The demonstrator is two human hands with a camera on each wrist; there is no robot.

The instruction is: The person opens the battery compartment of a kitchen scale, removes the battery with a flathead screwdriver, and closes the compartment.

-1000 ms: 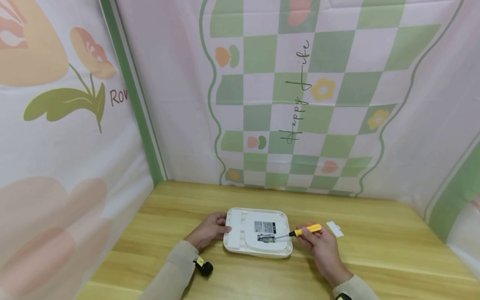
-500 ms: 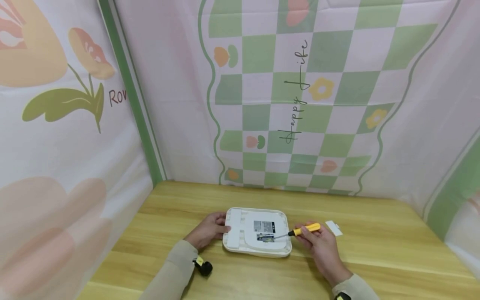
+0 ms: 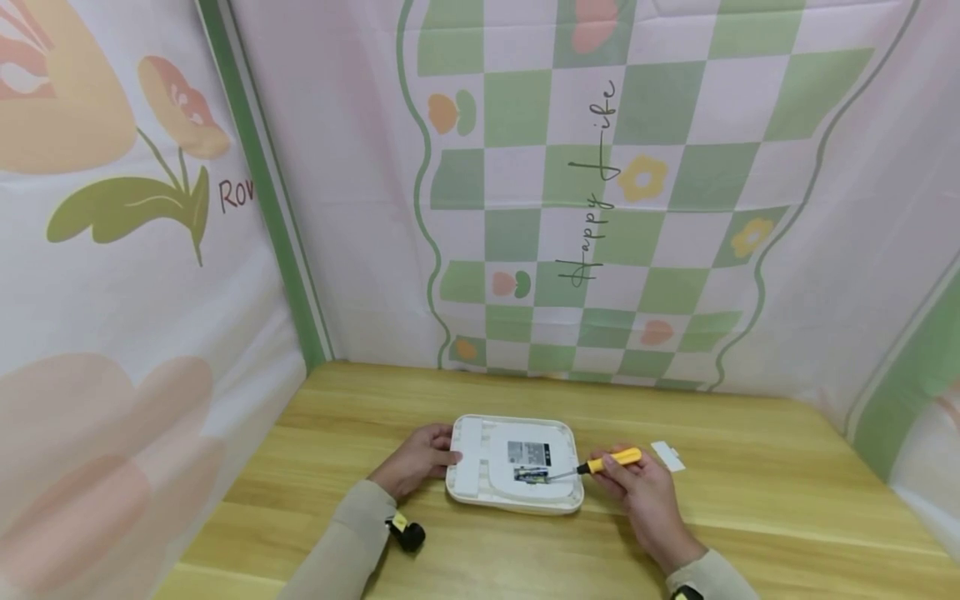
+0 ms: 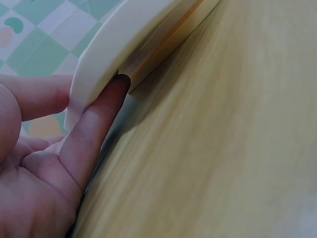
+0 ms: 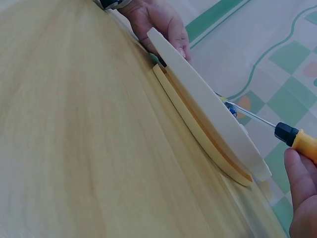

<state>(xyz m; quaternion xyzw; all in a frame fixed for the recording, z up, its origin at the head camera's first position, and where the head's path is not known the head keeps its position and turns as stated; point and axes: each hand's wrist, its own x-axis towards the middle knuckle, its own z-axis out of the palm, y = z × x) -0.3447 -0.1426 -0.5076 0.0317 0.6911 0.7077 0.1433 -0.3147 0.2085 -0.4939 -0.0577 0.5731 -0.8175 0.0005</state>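
A white, flat device [image 3: 470,467] with rounded corners lies underside up on the table, a printed label [image 3: 528,453] on it. Its small battery compartment is uncovered, and batteries [image 3: 531,475] show inside. My left hand [image 3: 417,460] grips the device's left edge; in the left wrist view one finger [image 4: 99,126] reaches under the rim. My right hand [image 3: 643,497] holds a screwdriver [image 3: 617,459] by its yellow handle. Its thin metal shaft points left, with the tip at the batteries. From the right wrist view, a blue battery [image 5: 231,108] pokes up above the device's surface, at the tip.
A small white battery cover [image 3: 669,457] lies on the wooden table [image 3: 360,400] to the right, just beyond the right hand. Patterned fabric [image 3: 517,233] hangs behind the table and along its sides. Black wrist cameras [image 3: 408,535] sit at both sleeves.
Both hands and the device stay nearly in place. Under the screwdriver tip, the batteries look slightly shifted and show brighter than half a second ago.
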